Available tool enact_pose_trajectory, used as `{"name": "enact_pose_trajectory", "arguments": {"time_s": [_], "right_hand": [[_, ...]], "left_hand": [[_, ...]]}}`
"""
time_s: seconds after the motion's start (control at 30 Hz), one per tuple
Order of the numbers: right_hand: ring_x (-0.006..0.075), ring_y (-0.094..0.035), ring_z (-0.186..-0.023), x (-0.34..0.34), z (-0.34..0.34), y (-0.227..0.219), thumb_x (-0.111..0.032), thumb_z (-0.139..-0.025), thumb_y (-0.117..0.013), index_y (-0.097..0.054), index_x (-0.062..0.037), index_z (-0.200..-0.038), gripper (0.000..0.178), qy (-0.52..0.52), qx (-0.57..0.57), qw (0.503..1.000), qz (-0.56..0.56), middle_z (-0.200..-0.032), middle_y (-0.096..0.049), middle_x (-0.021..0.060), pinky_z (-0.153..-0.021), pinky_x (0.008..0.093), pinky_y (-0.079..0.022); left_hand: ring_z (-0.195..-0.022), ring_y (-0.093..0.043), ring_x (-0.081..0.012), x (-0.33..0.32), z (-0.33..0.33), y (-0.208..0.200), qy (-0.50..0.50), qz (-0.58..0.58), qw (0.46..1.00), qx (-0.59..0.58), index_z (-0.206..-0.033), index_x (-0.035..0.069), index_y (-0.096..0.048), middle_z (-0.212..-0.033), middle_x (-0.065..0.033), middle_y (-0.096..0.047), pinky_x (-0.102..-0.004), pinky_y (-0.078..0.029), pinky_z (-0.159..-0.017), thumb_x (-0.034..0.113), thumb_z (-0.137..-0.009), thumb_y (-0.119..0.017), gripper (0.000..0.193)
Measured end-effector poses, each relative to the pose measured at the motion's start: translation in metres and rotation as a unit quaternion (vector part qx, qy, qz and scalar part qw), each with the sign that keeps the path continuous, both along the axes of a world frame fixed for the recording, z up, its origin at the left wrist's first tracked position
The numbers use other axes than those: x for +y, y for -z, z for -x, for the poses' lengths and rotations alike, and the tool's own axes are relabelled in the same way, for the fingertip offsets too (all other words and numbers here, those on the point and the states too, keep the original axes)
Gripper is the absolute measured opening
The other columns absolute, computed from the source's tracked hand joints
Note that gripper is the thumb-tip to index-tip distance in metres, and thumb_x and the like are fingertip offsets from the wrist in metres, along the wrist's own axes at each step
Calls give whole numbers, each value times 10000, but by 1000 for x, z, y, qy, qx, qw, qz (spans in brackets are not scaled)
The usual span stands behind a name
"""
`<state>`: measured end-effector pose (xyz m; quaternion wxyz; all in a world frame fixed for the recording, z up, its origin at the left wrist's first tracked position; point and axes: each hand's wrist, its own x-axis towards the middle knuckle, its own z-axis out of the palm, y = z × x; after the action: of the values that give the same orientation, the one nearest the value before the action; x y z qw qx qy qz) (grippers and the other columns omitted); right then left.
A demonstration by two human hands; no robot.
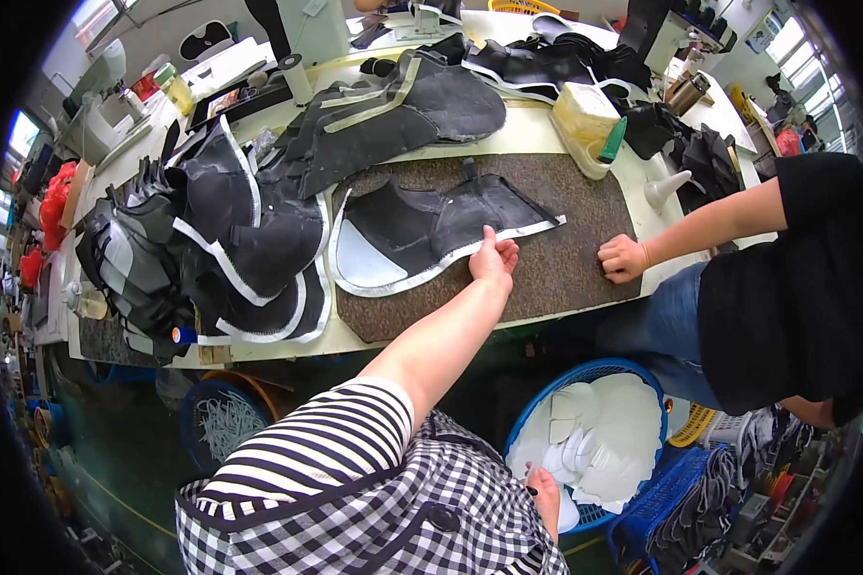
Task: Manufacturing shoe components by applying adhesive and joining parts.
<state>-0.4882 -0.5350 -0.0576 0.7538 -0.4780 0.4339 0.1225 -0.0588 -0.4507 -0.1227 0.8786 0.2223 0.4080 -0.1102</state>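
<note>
A black shoe upper piece [441,218] with a white edge strip and a pale patch at its left end lies flat on a brown mottled mat [566,278]. My left hand [494,259] rests at its lower edge, thumb stretched onto the piece, the other fingers loosely curled and apart from the thumb. Low down, beside a blue basket [518,431], my right hand [546,494] is closed around something small, partly dark, that I cannot make out. Pale cut pieces [609,436] fill that basket.
A co-worker's closed hand [623,259] rests on the mat's right edge. Stacked black uppers [259,230] crowd the left; more [403,110] lie behind. At the back right stand a yellowish container [585,115] with a green-handled tool and a white nozzle [666,187].
</note>
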Motion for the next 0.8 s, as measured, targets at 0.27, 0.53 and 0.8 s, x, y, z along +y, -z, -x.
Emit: {"name": "enact_pose_trajectory", "arguments": {"time_s": [0.27,0.53,0.8], "right_hand": [[144,-561,-822,5,-71,-11,-177,-930,-545,-540,-80,-965,103,200,-72,975,61,-917,-607,36,-734,296,-458],[113,-565,-855,39,-198,-5,-205,-956,-520,-530,-72,-1068,175,100,-174,980,13,-970,-600,18,-765,263,-462],[167,-565,-1005,81,-250,-21,-121,-909,-554,-505,-48,-1151,257,68,-212,969,-110,-1074,-596,54,-914,316,-435]], "left_hand": [[-463,-469,-92,60,98,-46,416,-218,872,-140,-623,48,-575,-549,-5,-528,-269,-360,-430,330,-874,-635,382],[-718,-542,-57,146,34,-30,353,-308,842,-268,-897,12,-660,-800,6,-631,-237,-440,-634,344,-908,-598,338],[-930,-555,-100,171,55,-22,444,-216,827,-269,-1155,39,-524,-1075,-46,-603,-269,-451,-798,280,-953,-526,315]]}}
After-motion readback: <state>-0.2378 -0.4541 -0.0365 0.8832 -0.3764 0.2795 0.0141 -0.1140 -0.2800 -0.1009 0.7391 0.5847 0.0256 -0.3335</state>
